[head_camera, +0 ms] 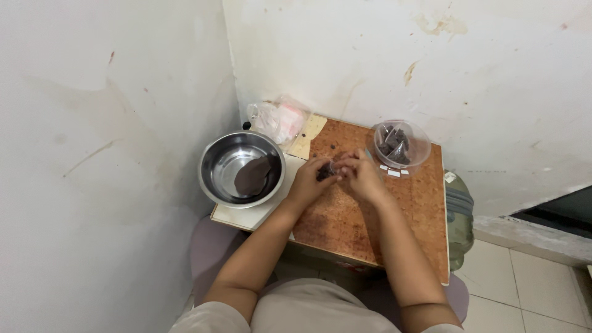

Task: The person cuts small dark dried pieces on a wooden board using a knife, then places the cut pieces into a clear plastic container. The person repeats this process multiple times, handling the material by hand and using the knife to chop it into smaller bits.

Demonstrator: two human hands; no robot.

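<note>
Corner table (394, 216), cork-topped, against stained walls. My left hand (306, 184) and right hand (362, 177) meet at centre, fingertips pinched together on a small dark packet (326, 172). Clear bowl (402, 145) of packets lies nearer my right; steel bowl (241, 168) left.

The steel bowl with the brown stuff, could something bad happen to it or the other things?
1. The steel bowl sits at the table's left edge, close to the left hand's forearm; a nudge might tip it off.
2. Both hands, left and right hand, pinch a small dark piece above the table; it might slip and drop.
3. The clear bowl of dark pieces stands near the back right corner, so a bump could spill it.
</note>
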